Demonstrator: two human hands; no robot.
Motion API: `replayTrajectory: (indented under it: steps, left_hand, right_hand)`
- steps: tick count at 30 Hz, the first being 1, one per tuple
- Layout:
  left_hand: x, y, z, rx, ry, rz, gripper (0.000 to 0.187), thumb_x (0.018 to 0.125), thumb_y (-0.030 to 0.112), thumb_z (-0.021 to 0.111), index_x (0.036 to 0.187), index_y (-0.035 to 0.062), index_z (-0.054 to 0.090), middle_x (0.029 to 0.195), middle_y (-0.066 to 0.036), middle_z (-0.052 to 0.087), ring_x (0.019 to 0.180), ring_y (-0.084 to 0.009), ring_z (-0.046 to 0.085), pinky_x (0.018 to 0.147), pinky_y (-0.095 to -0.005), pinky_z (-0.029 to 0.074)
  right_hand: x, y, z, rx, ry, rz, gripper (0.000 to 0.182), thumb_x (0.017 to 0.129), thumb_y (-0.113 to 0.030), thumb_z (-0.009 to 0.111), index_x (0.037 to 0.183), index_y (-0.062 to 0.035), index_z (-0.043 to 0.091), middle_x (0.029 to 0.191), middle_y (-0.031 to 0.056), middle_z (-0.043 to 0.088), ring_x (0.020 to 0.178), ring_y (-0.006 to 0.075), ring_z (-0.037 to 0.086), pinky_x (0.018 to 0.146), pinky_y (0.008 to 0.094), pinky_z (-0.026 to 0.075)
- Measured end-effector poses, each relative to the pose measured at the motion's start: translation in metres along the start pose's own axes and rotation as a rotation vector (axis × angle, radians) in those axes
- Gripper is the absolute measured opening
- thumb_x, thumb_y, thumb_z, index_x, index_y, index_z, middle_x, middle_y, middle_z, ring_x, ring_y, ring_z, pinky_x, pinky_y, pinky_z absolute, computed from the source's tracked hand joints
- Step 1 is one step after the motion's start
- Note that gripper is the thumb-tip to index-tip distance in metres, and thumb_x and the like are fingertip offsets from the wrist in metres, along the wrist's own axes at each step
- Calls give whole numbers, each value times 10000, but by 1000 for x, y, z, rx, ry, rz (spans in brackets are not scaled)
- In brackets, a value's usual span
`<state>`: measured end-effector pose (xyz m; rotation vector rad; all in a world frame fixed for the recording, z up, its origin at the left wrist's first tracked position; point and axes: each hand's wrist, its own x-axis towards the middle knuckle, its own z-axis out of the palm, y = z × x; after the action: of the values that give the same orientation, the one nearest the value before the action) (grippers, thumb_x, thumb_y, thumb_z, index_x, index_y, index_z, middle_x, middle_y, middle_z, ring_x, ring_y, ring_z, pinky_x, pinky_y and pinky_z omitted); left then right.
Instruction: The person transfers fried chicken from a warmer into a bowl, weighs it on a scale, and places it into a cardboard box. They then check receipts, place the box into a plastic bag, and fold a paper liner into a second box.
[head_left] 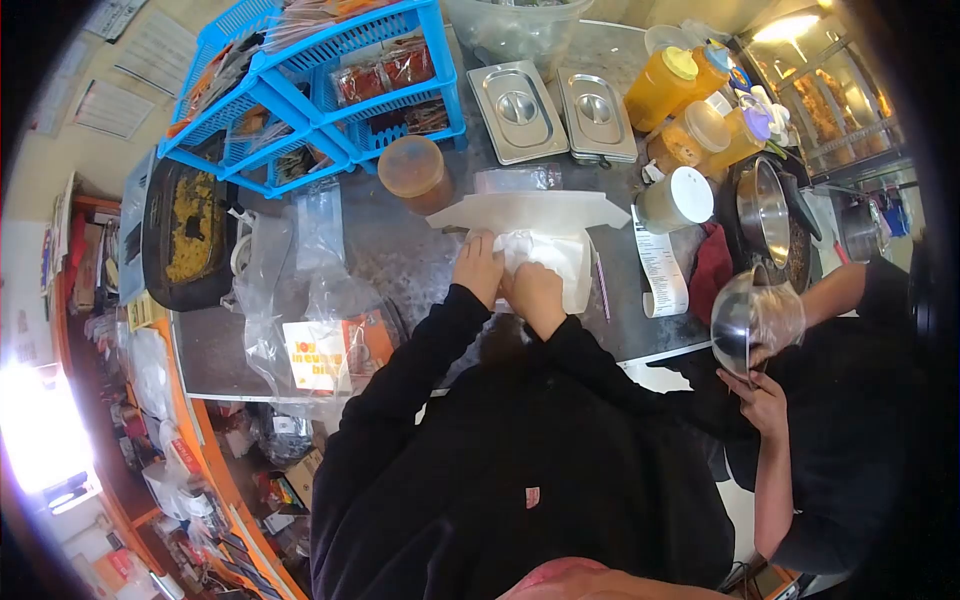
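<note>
A white takeaway box [575, 295] lies open on the dark counter in front of me, its lid [535, 208] folded back away from me. Crumpled white paper [545, 250] lines it. My left hand [478, 268] is at the box's left side, fingers closed at the edge of the paper. Close beside it, my right hand [538, 298] reaches into the box with its fingers curled into the paper; the fingertips are hidden. Whatever the paper may cover does not show.
Blue baskets [350, 110] with packets stand back left, near a brown tub [415, 175]. Lidded steel containers [515, 110] and sauce bottles [660, 90] line the back. A receipt [660, 270] lies right. A co-worker at right holds a steel bowl [735, 320].
</note>
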<state>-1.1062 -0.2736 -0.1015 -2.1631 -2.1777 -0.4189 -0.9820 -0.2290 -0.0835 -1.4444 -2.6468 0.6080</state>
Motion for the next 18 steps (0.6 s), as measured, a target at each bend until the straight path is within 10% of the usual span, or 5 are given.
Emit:
replayTrajectory:
  steps: [13,18]
  left_hand:
    - [6,7,-45,-125,85,61,110,744,94,521,841,43,527,900,-131,460,844,-278,509,752,-355,456]
    - [-12,19,-4,-70,-94,63,317,781,86,511,1097,80,525,1126,-133,475,977,-320,515,840,-403,434]
  right_hand:
    - [5,22,10,5,1,-93,207,783,-177,525,679,-35,634,679,161,622,650,335,625,594,422,502]
    - [8,27,20,-5,-16,-135,199,783,-178,543,676,-35,631,673,154,622,638,333,623,582,410,503]
